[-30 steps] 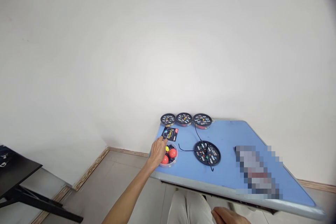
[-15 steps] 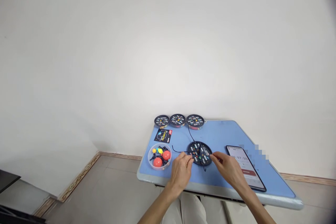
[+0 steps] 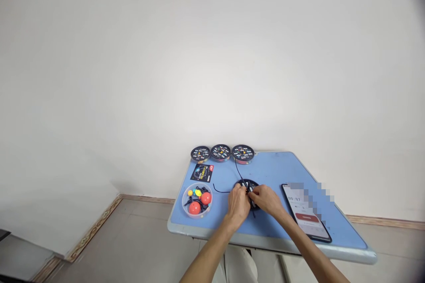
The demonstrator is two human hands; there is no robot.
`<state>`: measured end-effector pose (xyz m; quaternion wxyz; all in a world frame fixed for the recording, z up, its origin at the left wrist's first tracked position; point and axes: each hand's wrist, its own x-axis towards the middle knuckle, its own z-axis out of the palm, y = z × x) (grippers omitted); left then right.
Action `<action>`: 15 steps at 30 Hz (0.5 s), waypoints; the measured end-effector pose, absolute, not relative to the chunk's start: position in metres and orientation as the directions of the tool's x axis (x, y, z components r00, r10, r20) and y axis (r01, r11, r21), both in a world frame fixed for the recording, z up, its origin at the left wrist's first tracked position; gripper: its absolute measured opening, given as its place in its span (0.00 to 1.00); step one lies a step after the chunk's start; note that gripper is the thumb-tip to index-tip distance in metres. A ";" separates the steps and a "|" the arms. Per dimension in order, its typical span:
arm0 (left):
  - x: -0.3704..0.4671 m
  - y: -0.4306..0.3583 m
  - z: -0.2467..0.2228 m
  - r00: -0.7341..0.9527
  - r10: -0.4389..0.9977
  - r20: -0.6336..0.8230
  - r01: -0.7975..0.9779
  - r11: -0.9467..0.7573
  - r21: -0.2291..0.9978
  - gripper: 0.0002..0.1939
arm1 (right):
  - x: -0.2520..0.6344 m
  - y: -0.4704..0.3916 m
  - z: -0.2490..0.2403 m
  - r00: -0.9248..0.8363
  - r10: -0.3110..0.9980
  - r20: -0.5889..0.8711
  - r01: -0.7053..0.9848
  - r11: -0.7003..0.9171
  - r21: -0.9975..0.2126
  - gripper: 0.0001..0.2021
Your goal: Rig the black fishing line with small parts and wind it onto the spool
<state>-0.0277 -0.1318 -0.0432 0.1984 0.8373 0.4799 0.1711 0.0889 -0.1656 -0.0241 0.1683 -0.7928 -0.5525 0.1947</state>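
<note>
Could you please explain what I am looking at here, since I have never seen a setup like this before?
There is no machine: these are a person's own bare hands, seen by a camera worn on the head, looking forward and down. The left hand and right hand meet over a black disc, from which thin black rods stick out. Their fingers hide whatever they may be pinching. On the blue table, a clear tub with red balls sits to the left, a printed card just beyond it. Three black-topped containers line the far edge; a phone lies to the right.
</note>
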 end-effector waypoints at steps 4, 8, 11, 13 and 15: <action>-0.027 -0.130 -0.044 0.491 0.867 0.083 0.744 -0.467 0.478 0.16 | 0.089 -0.166 -0.029 0.340 0.934 -0.105 0.783 -0.343 -0.518 0.14; -0.026 -0.128 -0.045 0.487 0.870 0.077 0.756 -0.464 0.461 0.15 | 0.088 -0.167 -0.031 0.358 0.930 -0.086 0.771 -0.347 -0.534 0.13; -0.025 -0.127 -0.046 0.482 0.872 0.080 0.763 -0.463 0.451 0.15 | 0.086 -0.168 -0.030 0.373 0.923 -0.095 0.756 -0.362 -0.545 0.13; -0.024 -0.126 -0.047 0.479 0.873 0.088 0.763 -0.464 0.449 0.16 | 0.086 -0.168 -0.030 0.367 0.924 -0.109 0.753 -0.365 -0.548 0.15; -0.024 -0.126 -0.048 0.478 0.873 0.096 0.763 -0.467 0.447 0.17 | 0.085 -0.167 -0.029 0.352 0.929 -0.118 0.763 -0.358 -0.539 0.16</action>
